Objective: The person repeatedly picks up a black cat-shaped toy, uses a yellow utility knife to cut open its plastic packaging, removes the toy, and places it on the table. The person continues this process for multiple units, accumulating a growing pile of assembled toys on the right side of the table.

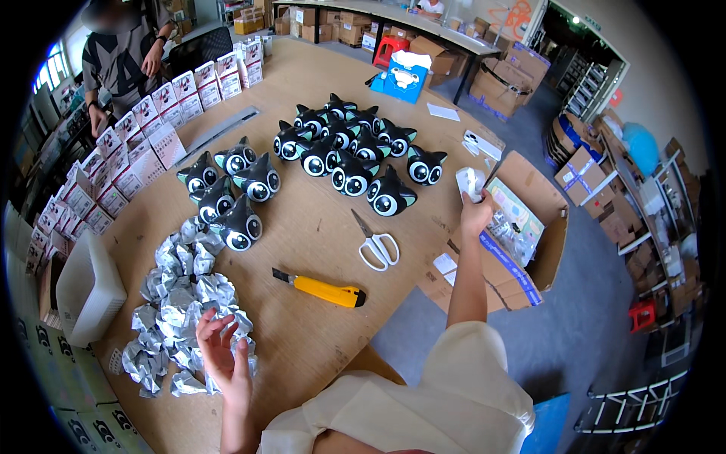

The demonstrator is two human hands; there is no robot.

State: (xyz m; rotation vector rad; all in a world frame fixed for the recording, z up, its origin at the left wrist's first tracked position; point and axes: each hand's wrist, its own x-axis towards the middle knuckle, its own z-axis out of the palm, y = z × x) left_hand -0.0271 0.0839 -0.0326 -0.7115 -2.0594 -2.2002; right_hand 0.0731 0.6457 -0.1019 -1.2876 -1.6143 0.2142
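My left hand (224, 354) is raised palm up with its fingers apart and nothing in it, over the edge of a pile of crumpled silver foil bundles (178, 306). At the right, my right hand (476, 215) grips a small white, shiny plastic-wrapped item (470, 181) above the near-left edge of an open cardboard box (550, 242). Inside that box lie clear plastic packets (516, 227) and a printed sheet. Black cat-head figures (354, 175) with big eyes stand in two groups beyond the foil. Between my hands are white-handled scissors (376, 244) and a yellow utility knife (321, 290).
Rows of small white printed boxes (155, 113) line the table's far left edge, near a standing person (125, 57). A white plastic tub (91, 291) sits left of the foil. A blue-and-white box (406, 77) and a white slip (443, 112) lie toward the back.
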